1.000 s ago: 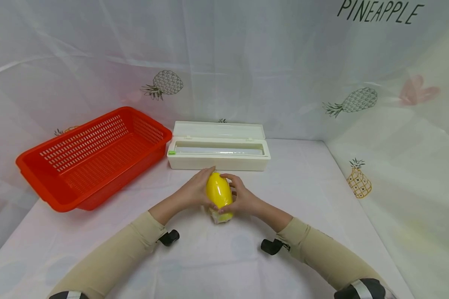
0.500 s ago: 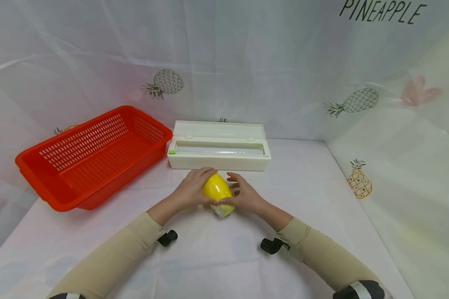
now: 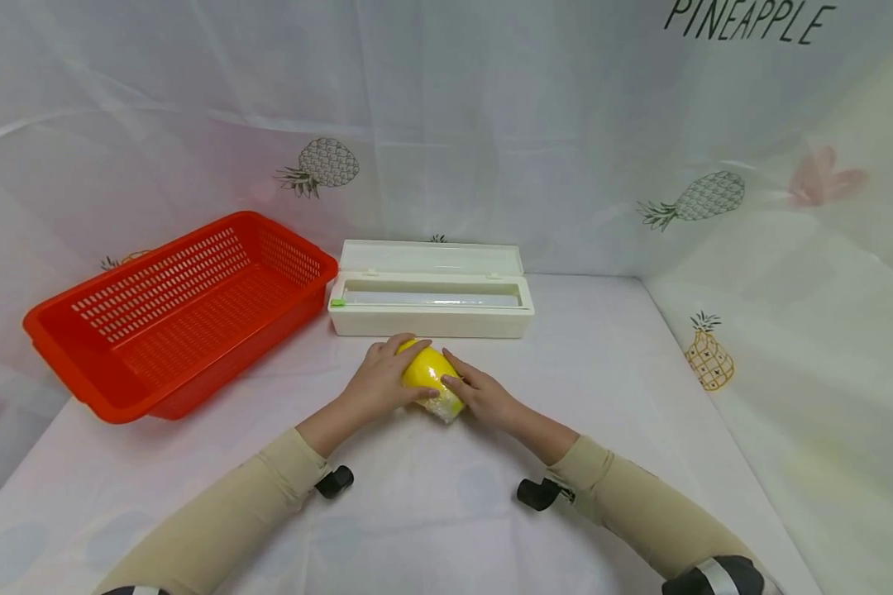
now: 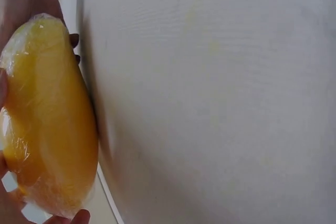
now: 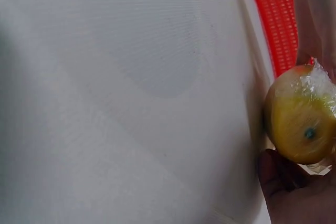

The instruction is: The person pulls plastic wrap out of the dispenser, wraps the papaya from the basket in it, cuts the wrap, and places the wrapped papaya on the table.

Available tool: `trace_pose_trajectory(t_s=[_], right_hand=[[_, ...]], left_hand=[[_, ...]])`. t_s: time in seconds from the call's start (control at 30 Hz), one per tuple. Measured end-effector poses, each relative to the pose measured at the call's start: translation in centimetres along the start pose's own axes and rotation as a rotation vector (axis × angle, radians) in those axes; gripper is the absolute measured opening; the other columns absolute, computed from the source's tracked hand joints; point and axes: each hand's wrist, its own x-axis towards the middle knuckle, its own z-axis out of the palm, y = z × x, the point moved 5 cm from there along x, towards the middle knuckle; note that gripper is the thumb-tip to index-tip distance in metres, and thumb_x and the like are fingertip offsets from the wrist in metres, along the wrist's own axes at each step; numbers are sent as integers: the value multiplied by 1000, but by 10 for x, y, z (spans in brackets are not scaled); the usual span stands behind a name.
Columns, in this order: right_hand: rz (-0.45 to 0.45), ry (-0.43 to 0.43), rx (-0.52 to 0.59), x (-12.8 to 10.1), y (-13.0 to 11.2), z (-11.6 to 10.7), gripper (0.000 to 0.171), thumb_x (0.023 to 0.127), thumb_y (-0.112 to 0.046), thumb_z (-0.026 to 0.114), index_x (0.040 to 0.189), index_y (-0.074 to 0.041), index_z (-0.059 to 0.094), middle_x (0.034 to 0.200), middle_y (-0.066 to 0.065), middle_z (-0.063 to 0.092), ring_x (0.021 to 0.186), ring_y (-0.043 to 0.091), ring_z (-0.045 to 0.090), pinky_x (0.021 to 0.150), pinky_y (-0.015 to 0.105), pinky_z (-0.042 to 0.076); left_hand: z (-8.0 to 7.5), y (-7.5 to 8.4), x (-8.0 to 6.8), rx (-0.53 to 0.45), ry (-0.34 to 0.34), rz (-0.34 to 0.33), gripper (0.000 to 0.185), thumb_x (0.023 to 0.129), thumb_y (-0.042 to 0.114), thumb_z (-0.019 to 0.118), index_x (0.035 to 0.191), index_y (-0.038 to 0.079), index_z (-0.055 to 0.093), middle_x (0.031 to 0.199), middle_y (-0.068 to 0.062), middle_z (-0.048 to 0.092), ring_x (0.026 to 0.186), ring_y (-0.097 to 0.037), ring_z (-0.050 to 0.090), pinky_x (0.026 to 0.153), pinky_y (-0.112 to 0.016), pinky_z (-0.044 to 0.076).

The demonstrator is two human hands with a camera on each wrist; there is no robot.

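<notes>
Yellow fruit: a yellow fruit (image 3: pixel 430 379) wrapped in clear film is lying on its side on the desk (image 3: pixel 603 388), just in front of the white box, its long axis running from far-left to near-right, with bunched film showing at its near end.
Left hand: my left hand (image 3: pixel 380 382) is lying over the fruit's left side; my fingers (image 3: pixel 405 349) are curling over its far end and top, gripping it.
Right hand: my right hand (image 3: pixel 482 395) is pressing in from the right; my fingers (image 3: pixel 457 382) are lying along the fruit's right flank, bent around it and holding it.
Fruit against fingers: the fruit is sitting between my two hands, touching both, with a strip of its yellow top showing between them.
Left wrist view: the wrapped fruit (image 4: pixel 47 119) is filling the left edge, film wrinkling on its skin, fingertips showing at its edges.
Right wrist view: the fruit's end (image 5: pixel 304 124) is showing with a small dark dot and gathered film, my thumb just below it.
White box: a long white dispenser box (image 3: pixel 432 291) is standing open just beyond the fruit, lid tipped back.
Red basket: a perforated red basket (image 3: pixel 174 310) is sitting to the left, close beside the box.
Backdrop: a pale cloth with pineapple prints is hanging behind the desk.
</notes>
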Motion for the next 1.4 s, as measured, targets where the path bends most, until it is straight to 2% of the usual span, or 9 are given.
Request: trace_pose_trajectory(t_s=[0.1,0.2,0.3,0.47,0.63,0.77,0.9,1.03,1.4], right_hand=[[8,3,-3,0,1,1,57,105,-40,37,156,-19,21,158,5,26,143,27,26,114,47,22],[24,4,29,-1,1,3,56,105,-43,35,156,-24,22,157,7,29,126,33,49,104,49,40],[27,16,56,-1,1,4,55,105,-44,37,156,-27,25,156,6,32,121,32,51,101,50,43],[71,99,116,-1,2,-2,57,102,-43,46,154,-23,32,154,9,34,140,31,32,112,54,24],[196,243,222,2,2,-19,69,94,-41,63,151,-15,35,138,19,51,120,33,51,104,50,40],[218,266,256,5,-2,-28,70,90,-33,72,147,-10,40,129,20,57,106,28,60,92,41,51],[234,262,256,8,-3,-30,66,86,-31,76,141,-8,47,128,18,58,89,25,62,73,36,57],[235,253,253,10,-3,-28,63,84,-30,79,137,-9,52,126,12,58,77,24,60,65,33,56],[172,298,334,15,-7,-29,62,82,-26,80,136,-10,52,131,15,51,98,27,60,83,35,55]], left_hand=[[0,1,-1,-9,23,-24,80,79,52,76,147,25,45,151,-10,34,118,-36,38,90,-45,45],[0,2,-4,-49,44,-45,78,78,50,78,146,26,47,151,-10,34,116,-36,38,88,-44,45],[0,-1,-8,-97,67,-59,76,77,47,80,144,25,50,150,-11,35,118,-36,39,89,-45,44],[-11,-10,-12,-267,115,-113,69,80,39,80,142,24,53,144,-16,40,122,-38,41,98,-52,42],[-26,-24,-9,-444,160,-200,67,91,39,69,149,20,42,138,-16,49,113,-32,50,94,-47,48],[-28,-30,-7,-501,151,-224,56,96,42,60,144,16,47,134,-11,55,114,-30,52,96,-45,47],[-28,-32,-5,-523,167,-199,47,99,38,57,139,14,52,134,-10,55,114,-30,51,97,-44,44],[-27,-35,-4,-531,178,-196,43,99,38,55,136,15,53,132,-11,54,105,-29,49,87,-41,44],[-29,-33,-2,-528,205,-221,44,95,39,63,131,16,53,135,-6,52,108,-29,52,89,-41,49]])
